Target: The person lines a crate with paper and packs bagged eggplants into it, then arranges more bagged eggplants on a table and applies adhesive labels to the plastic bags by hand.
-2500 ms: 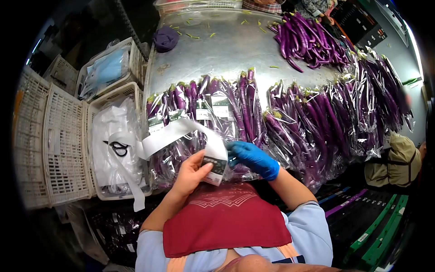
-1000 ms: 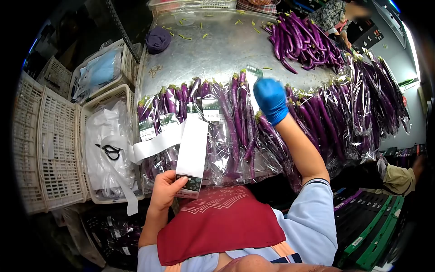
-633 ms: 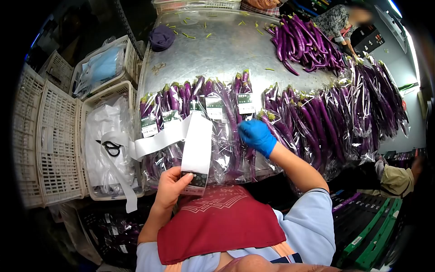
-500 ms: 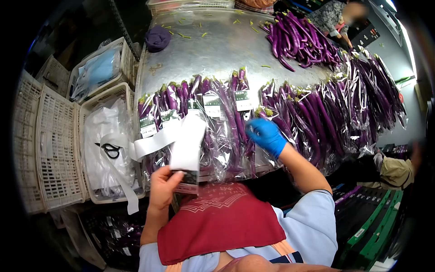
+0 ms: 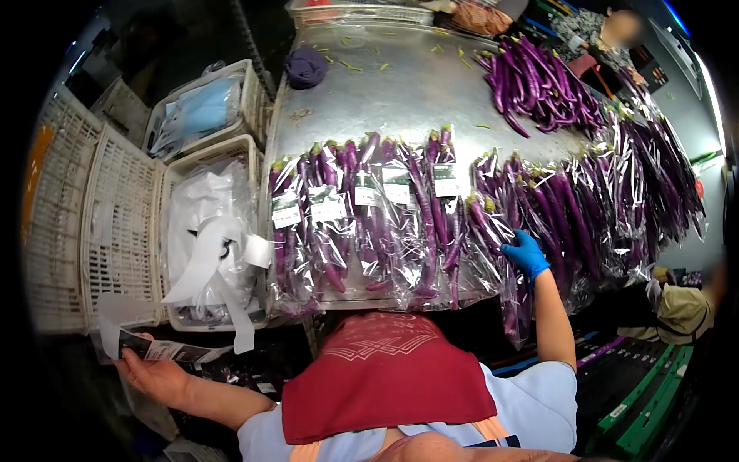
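Bare, my left hand (image 5: 158, 379) is out at the lower left, its thumb and fingers closed on a strip of printed labels (image 5: 173, 350). White backing paper (image 5: 202, 266) trails in a loop above it, over a basket. My right hand (image 5: 529, 256) wears a blue glove and is closed on a bag of eggplants (image 5: 489, 222) at the table's front edge; part of that grip is hidden. Left of it lies a row of bagged eggplants (image 5: 416, 223), several with a label (image 5: 448, 182) near the top. More bagged eggplants (image 5: 566, 208) are packed together on the right.
Loose eggplants (image 5: 539, 85) are piled at the back of the metal table (image 5: 385, 96), near a purple cloth bundle (image 5: 305, 67). White baskets (image 5: 254, 223) stand on the left, one holding clear bags. Another person (image 5: 596, 38) is at the far right.
My left hand has swung left and down with the label strip, off the table and past the basket. My right hand has moved right onto a bag of eggplants. The view has shifted slightly.
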Motion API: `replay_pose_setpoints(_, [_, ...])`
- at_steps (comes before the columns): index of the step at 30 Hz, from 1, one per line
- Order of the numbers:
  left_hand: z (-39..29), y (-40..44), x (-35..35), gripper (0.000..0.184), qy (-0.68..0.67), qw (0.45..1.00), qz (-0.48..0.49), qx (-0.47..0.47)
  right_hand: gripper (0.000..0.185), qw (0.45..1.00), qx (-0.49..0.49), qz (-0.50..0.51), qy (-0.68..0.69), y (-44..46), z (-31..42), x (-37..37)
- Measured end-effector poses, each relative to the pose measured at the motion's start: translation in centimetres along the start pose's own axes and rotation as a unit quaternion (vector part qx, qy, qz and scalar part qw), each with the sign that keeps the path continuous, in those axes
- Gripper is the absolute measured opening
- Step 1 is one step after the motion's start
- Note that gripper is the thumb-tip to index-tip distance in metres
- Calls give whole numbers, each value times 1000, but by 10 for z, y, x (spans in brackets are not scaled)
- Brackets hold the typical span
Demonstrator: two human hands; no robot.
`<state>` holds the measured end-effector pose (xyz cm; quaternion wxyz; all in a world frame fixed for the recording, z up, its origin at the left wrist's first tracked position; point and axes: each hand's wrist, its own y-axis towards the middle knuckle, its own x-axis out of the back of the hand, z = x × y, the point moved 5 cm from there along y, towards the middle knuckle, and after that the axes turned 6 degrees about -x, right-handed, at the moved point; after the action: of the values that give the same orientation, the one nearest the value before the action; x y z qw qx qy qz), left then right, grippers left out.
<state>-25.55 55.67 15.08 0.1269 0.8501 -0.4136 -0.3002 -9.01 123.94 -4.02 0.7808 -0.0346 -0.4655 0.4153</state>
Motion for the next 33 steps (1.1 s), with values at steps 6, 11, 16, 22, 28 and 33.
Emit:
replay_pose_setpoints(6, [21, -15, -18, 29, 9, 997, 57, 48, 46, 984, 43, -22, 170, 5, -18, -1])
replay_pose_setpoints(11, [40, -25, -34, 24, -35, 985, 127, 107, 52, 954, 79, -76, 278, -36, 28, 28])
replay_pose_setpoints(16, [43, -36, -57, 23, -35, 983, 142, 107, 49, 926, 123, -91, 346, -54, 51, 56])
replay_pose_setpoints(22, [60, -48, -68, 28, -49, 969, 169, 173, 52, 914, 127, -95, 373, -63, 87, 75])
replay_pose_setpoints(28, [71, -80, -100, 31, -77, 943, 219, 239, 52, 906, 122, -101, 392, -48, 96, 58])
replay_pose_setpoints(33, [86, -117, -132, 31, -73, 912, 278, 293, 49, 886, 139, -61, 438, -24, 109, 30])
